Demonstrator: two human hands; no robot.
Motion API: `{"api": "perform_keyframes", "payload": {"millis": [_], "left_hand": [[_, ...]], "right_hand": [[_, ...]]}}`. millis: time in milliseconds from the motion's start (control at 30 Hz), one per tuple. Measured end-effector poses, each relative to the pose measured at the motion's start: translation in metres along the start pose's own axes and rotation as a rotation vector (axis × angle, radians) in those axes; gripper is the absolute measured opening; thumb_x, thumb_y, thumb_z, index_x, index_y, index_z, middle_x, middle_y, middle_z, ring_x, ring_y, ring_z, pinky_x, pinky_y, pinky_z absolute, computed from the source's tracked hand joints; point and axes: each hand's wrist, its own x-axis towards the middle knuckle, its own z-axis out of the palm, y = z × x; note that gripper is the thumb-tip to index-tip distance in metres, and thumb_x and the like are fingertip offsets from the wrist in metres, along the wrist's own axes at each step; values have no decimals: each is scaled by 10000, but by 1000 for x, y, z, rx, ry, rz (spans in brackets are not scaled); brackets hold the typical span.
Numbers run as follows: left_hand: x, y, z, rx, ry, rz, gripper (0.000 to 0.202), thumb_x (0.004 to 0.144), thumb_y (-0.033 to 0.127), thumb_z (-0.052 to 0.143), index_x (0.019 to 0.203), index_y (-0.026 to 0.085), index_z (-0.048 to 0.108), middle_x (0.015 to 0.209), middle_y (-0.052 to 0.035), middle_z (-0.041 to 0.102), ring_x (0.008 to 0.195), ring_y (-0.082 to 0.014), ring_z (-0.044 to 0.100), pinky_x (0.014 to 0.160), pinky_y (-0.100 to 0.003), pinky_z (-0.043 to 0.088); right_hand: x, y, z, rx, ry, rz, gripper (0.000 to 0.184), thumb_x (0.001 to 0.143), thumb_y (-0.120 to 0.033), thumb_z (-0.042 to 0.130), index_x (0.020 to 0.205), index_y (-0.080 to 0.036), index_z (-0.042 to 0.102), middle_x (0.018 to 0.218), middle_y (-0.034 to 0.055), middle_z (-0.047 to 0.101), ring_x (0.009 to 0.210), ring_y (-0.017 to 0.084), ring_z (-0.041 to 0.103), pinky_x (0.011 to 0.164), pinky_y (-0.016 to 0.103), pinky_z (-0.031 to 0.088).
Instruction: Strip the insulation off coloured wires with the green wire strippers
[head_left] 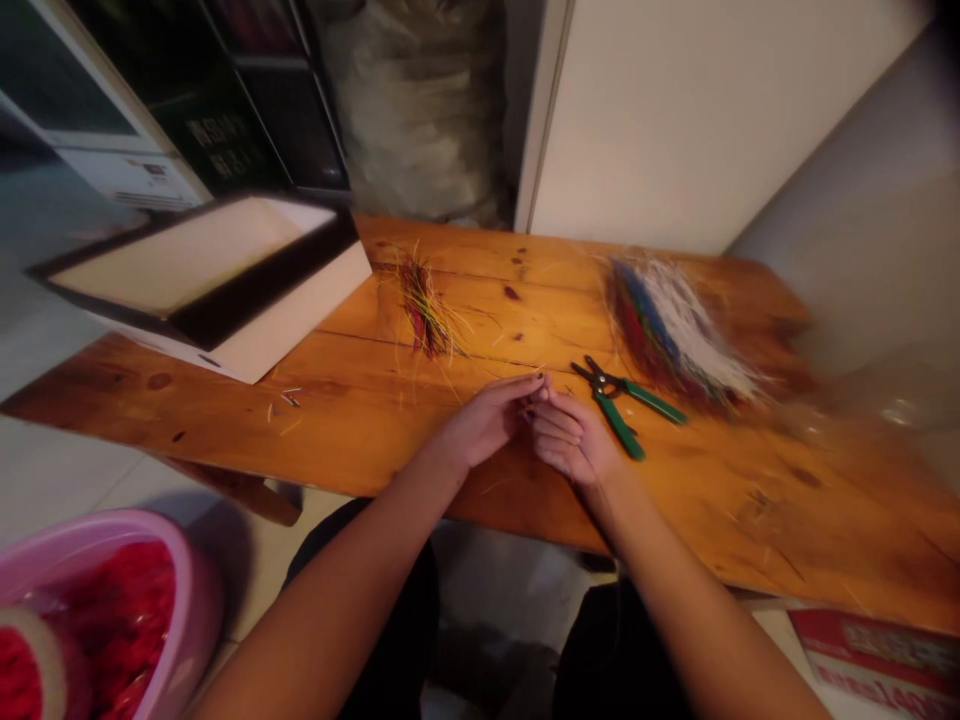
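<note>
L hand (487, 422) angled in over wood table (660, 500), fingers curled, tips meeting R hand (571, 437); both pinched together, anything held too small to tell. Green-handled wire strippers (619, 408) lie just right of R hand, coloured wire bundle (675, 335) beyond.

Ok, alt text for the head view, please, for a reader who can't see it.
A left hand and right hand meet at the fingertips over a wooden table, beside green-handled pliers. A bundle of coloured wires and a smaller wire tuft lie beyond.
</note>
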Motion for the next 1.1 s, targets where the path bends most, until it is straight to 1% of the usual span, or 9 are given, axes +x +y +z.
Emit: {"api": "perform_keyframes", "payload": {"millis": [167, 233, 433, 567, 767, 833, 900, 1000, 1100], "left_hand": [[1, -1, 0, 62, 62, 63, 76, 697, 204, 671, 710, 132, 650, 710, 5, 602, 670, -71, 522, 694, -220, 384], [2, -1, 2, 123, 103, 112, 77, 683, 210, 676, 681, 141, 642, 691, 10, 588, 648, -75, 508, 668, -229, 374], [8, -5, 2, 438, 374, 372, 110, 657, 227, 650, 600, 153, 592, 639, 22, 540, 639, -90, 477, 659, -233, 347], [12, -8, -2, 675, 476, 514, 161, 662, 237, 634, 557, 159, 540, 645, 21, 501, 679, -105, 472, 690, -235, 349], [11, -11, 0, 735, 551, 459, 207, 678, 268, 627, 541, 171, 506, 579, 30, 460, 596, -106, 440, 614, -247, 333], [10, -11, 1, 690, 534, 422, 210, 682, 280, 632, 540, 171, 521, 566, 31, 472, 586, -106, 444, 618, -249, 339], [10, -11, 1, 631, 481, 418, 184, 685, 286, 638, 562, 166, 572, 618, 15, 540, 649, -115, 493, 676, -248, 360], [10, -10, 0, 481, 391, 396, 146, 712, 306, 623, 702, 169, 671, 803, -20, 640, 809, -134, 552, 771, -246, 370], [8, -8, 1, 358, 287, 334, 155, 711, 278, 638, 816, 182, 700, 915, -27, 660, 859, -128, 559, 770, -233, 370]], "right_hand": [[3, 0, 2, -102, 66, -34, 128, 806, -168, 533, 680, -150, 532, 390, -129, 158, 342, 40, 67, 297, 99, 159], [3, 1, 5, -212, 124, -107, 181, 783, -192, 578, 621, -161, 501, 388, -126, 181, 358, 40, 61, 313, 120, 161], [6, 6, 7, -729, 485, -508, 196, 715, -289, 656, 637, -182, 511, 434, -108, 269, 398, 49, 176, 385, 200, 132], [3, 4, 6, -1171, 605, -623, 185, 735, -328, 619, 662, -175, 545, 493, -95, 261, 447, 60, 216, 433, 217, 160], [-3, 1, 6, -1622, 630, -733, 155, 779, -290, 547, 667, -183, 552, 475, -89, 297, 451, 72, 278, 485, 227, 227], [-3, 1, 6, -1619, 639, -746, 148, 772, -289, 555, 666, -185, 560, 476, -85, 306, 453, 74, 284, 486, 228, 229], [-3, 0, 6, -1476, 639, -704, 156, 759, -314, 579, 673, -185, 567, 481, -86, 292, 451, 73, 269, 468, 225, 212], [-2, -3, 7, -1054, 564, -537, 178, 734, -341, 618, 681, -185, 551, 465, -99, 270, 419, 61, 207, 415, 212, 163], [-5, -7, 12, -702, 384, -381, 209, 730, -307, 641, 644, -187, 493, 419, -116, 242, 390, 48, 127, 371, 193, 124]]}}
